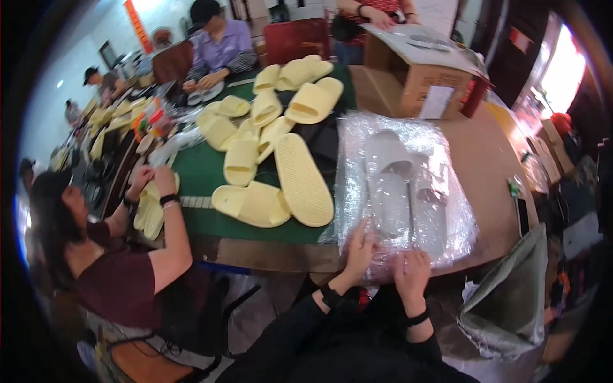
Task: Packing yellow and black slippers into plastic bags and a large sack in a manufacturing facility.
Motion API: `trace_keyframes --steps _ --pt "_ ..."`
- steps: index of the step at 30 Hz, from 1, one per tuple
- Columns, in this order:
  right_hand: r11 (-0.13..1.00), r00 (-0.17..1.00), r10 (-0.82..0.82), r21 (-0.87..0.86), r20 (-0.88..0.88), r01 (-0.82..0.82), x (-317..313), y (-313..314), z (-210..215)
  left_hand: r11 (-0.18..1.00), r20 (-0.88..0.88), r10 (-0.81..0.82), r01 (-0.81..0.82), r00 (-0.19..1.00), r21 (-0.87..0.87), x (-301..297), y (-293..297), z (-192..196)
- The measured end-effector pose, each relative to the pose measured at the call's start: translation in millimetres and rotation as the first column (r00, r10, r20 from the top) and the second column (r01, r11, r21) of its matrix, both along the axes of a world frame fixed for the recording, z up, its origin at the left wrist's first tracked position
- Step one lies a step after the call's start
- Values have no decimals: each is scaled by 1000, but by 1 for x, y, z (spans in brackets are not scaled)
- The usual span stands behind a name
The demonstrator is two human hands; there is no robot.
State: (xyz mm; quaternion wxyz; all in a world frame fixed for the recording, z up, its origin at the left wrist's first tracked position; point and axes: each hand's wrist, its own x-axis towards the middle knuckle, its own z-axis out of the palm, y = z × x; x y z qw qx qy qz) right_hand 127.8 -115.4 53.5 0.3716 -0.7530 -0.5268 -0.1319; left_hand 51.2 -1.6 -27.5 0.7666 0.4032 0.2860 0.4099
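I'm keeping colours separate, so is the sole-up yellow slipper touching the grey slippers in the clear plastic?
Apart. The head view shows a strip of clear plastic between the sole-up yellow slipper and the grey slippers.

Left of the clear bag [348,159]: yellow slippers [308,182] are crowding the green mat [195,166], blocking my left hand [359,249] from sweeping low that way.
Beyond the bag: a cardboard box [437,83] is standing upright, closing off my straight reach.
Right of the bag: bare brown table [495,172] is leaving my right hand [414,273] room to pass.
Near right corner: a grey bin [511,313] is rising beside the table edge, narrowing my way around.
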Motion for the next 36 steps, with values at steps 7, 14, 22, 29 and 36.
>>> trace_keyframes --steps 7,14,22,29,36 --pt "969 962 -248 47 117 244 27 -29 -25 995 -124 -100 102 987 6 -7 -1 24" --pt "971 974 -226 -82 -21 224 32 -5 -38 985 -8 -169 169 986 37 -8 -1 15" --pt "994 992 6 -104 -123 -19 18 -3 -12 989 54 -150 150 987 -3 -6 -4 8" --pt "998 935 -23 60 354 2 19 26 70 963 20 -262 263 965 -51 -15 2 7" --pt "847 944 272 -420 -184 -326 19 35 39 944 125 -231 253 965 -212 -20 10 47"
